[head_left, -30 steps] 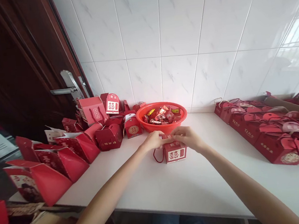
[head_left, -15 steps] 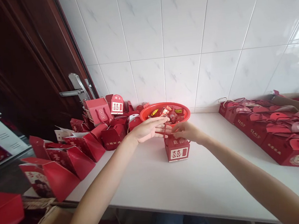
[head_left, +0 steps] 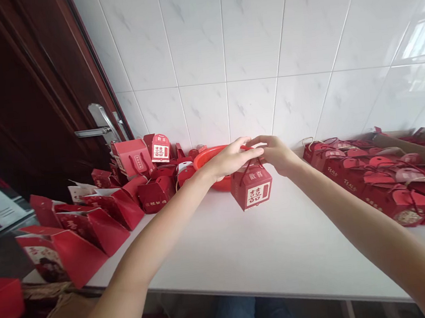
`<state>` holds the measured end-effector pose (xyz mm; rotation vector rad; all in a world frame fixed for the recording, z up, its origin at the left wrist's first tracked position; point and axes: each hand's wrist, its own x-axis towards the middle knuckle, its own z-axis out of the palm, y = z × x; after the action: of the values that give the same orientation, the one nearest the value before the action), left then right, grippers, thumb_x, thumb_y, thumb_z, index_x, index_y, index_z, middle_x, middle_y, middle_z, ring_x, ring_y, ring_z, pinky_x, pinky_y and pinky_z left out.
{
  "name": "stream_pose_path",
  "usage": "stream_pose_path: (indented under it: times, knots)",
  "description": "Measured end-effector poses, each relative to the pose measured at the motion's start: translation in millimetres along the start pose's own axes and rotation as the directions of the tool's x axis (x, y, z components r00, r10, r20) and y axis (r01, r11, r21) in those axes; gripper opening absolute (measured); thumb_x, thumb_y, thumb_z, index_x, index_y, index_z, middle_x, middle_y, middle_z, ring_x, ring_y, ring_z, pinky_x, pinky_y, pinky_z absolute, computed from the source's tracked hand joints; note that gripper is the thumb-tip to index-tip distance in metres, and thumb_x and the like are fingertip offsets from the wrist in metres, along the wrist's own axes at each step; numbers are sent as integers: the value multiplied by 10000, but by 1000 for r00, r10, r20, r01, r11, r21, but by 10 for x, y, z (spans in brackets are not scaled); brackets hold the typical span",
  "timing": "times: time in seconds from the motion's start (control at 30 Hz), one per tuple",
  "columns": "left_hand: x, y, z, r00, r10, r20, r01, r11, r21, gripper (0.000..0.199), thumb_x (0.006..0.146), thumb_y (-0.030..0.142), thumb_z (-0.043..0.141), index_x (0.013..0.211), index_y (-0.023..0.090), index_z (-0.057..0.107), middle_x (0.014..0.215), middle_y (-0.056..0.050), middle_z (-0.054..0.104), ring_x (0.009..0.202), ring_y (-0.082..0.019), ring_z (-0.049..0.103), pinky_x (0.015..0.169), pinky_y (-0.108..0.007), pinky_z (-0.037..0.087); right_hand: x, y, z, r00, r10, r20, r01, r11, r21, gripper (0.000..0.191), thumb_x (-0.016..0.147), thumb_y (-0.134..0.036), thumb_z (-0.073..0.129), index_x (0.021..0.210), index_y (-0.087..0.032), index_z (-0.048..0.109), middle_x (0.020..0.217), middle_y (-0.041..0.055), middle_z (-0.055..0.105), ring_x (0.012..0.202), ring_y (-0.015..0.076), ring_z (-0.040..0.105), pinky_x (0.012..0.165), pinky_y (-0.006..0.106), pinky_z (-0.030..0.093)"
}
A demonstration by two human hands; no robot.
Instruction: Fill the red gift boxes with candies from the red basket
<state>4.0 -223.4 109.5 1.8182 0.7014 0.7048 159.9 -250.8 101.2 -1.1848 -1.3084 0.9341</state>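
A small red gift box [head_left: 253,191] with white double-happiness lettering hangs slightly tilted over the white table, its flaps closed. Dark red cord handles rise from its top. My left hand [head_left: 235,157] has its fingers closed at these cords from the left. From the right, my right hand [head_left: 275,153] is closed at the same cords, its fingertips meeting those of the left. Exactly how each fingertip grips the cord is hidden. Behind the box and my left hand sits a red plastic basket [head_left: 207,157], mostly covered from view.
Open red paper boxes [head_left: 108,220] and other red gift boxes [head_left: 157,192] crowd the table's left side. Rows of closed red boxes with cord handles [head_left: 374,177] stand on the right. A tiled wall [head_left: 208,114] bounds the back, and a dark door [head_left: 39,96] is at left.
The gift box has risen off the table and tilted, hanging by its cords. My hands have moved up, and their fingers have closed together above it. The view has shifted slightly right.
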Motion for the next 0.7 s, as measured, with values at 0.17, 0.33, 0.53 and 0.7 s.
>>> stream_pose_path:
  times: [0.17, 0.33, 0.53, 0.7]
  knots:
    - [22, -236, 53, 978, 77, -193, -21, 959, 281, 860, 698, 407, 833, 1438, 209, 442, 1151, -93, 709, 1094, -293, 660, 918, -379, 514, -21, -43, -130, 996, 49, -76, -44, 997, 70, 191, 706, -38, 720, 859, -140, 670, 603, 35, 663, 531, 143, 618, 498, 259, 502]
    - [88, -487, 144, 975, 87, -203, 4, 911, 412, 576, 668, 405, 836, 1164, 179, 649, 1107, -82, 704, 1048, -304, 652, 894, -398, 514, -21, 14, -176, 997, 66, -25, -62, 987, 145, 200, 680, -43, 780, 826, -129, 673, 666, 62, 680, 589, 154, 656, 532, 256, 523]
    - [102, -690, 156, 997, 24, -79, 4, 942, 336, 333, 758, 361, 733, 1033, 181, 676, 1093, -67, 724, 1053, -293, 656, 917, -390, 493, -30, 95, -175, 990, 144, -6, -139, 965, 223, 191, 657, 0, 710, 790, -132, 676, 651, 52, 674, 556, 127, 619, 516, 236, 510]
    - [97, -893, 172, 999, -18, 32, 7, 955, 296, 290, 765, 368, 691, 986, 185, 648, 1048, -40, 717, 1024, -266, 652, 874, -343, 495, -42, 219, -149, 980, 201, 1, -199, 972, 122, 253, 600, 8, 718, 794, -145, 664, 537, -5, 602, 505, 122, 566, 470, 230, 460]
